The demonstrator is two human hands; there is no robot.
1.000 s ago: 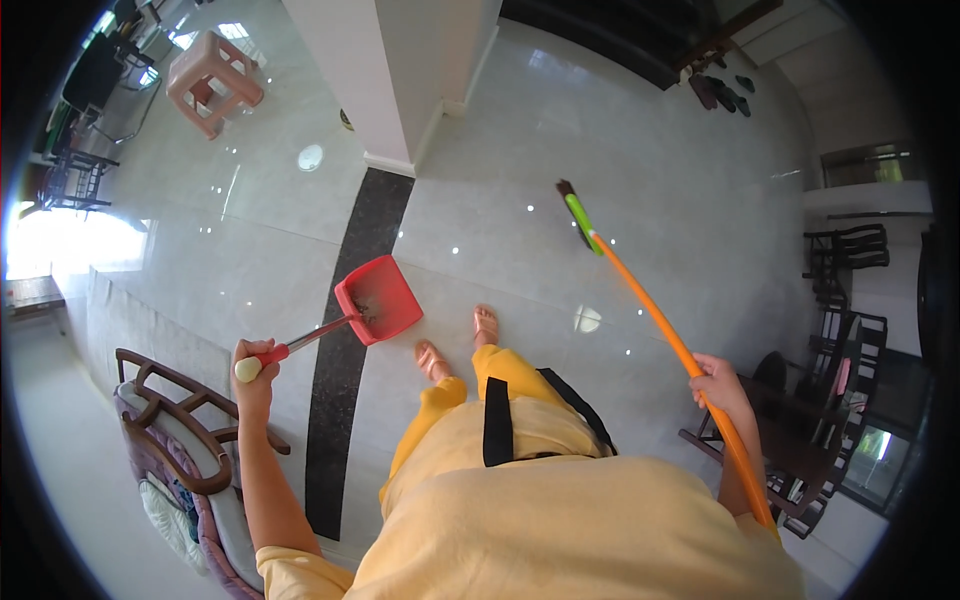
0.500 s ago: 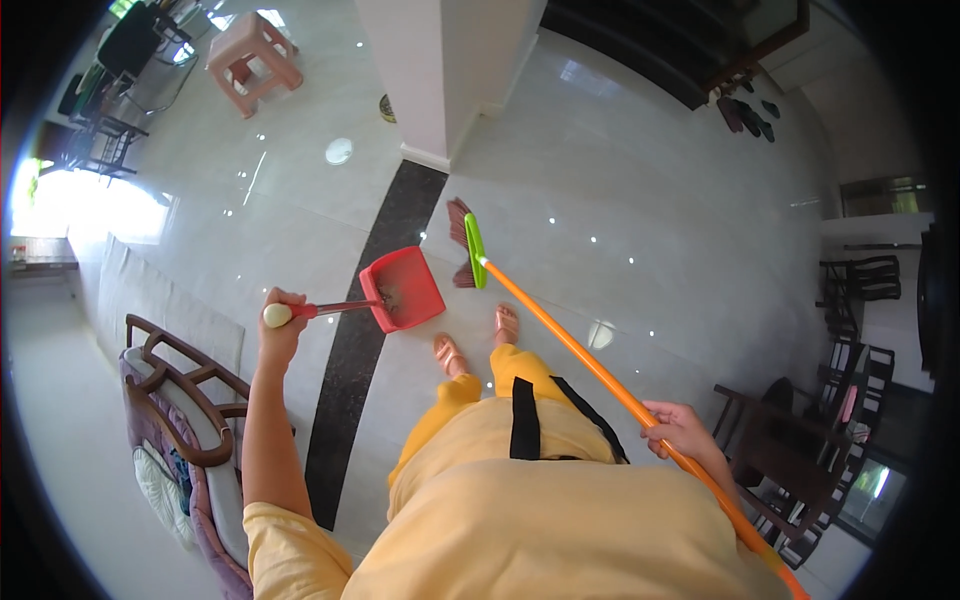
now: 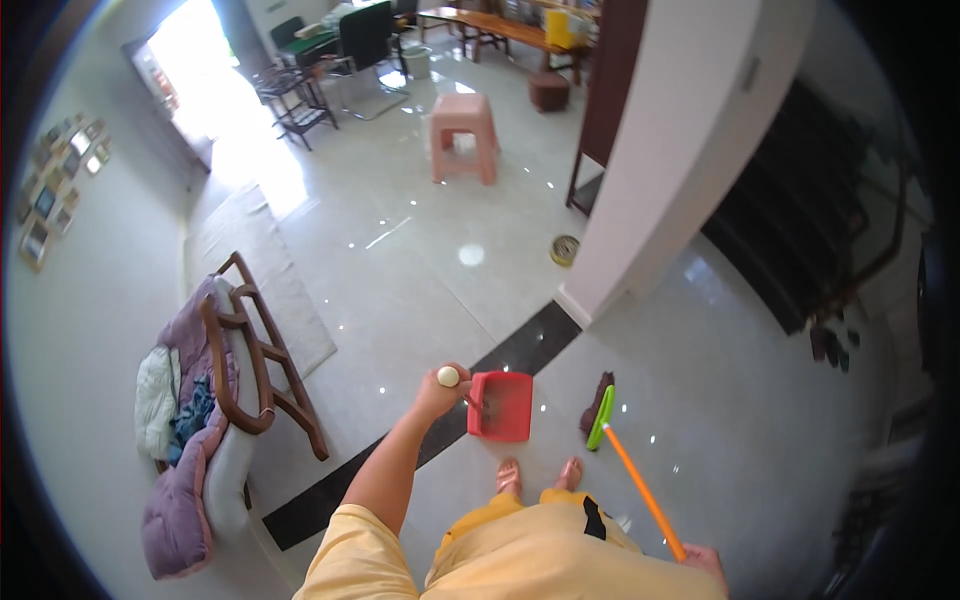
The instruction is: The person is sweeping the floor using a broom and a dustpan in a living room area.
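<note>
The red dustpan (image 3: 507, 408) looks like smooth plastic with a slight sheen, and the pale knob (image 3: 447, 377) on its handle looks smooth too. To its right, the broom (image 3: 640, 485) pairs a smooth orange shaft with a green plastic head (image 3: 600, 418) and rough, fibrous brown bristles (image 3: 590, 410). The floor (image 3: 400, 290) is glossy tile, mirror-bright at far left. At left, smooth brown wood frames a chair (image 3: 213, 350) bearing soft, puckered purple cloth (image 3: 180, 520). The far pink stool (image 3: 465, 118) is smooth plastic; the near yellow shirt (image 3: 570, 572), matt cloth.
</note>
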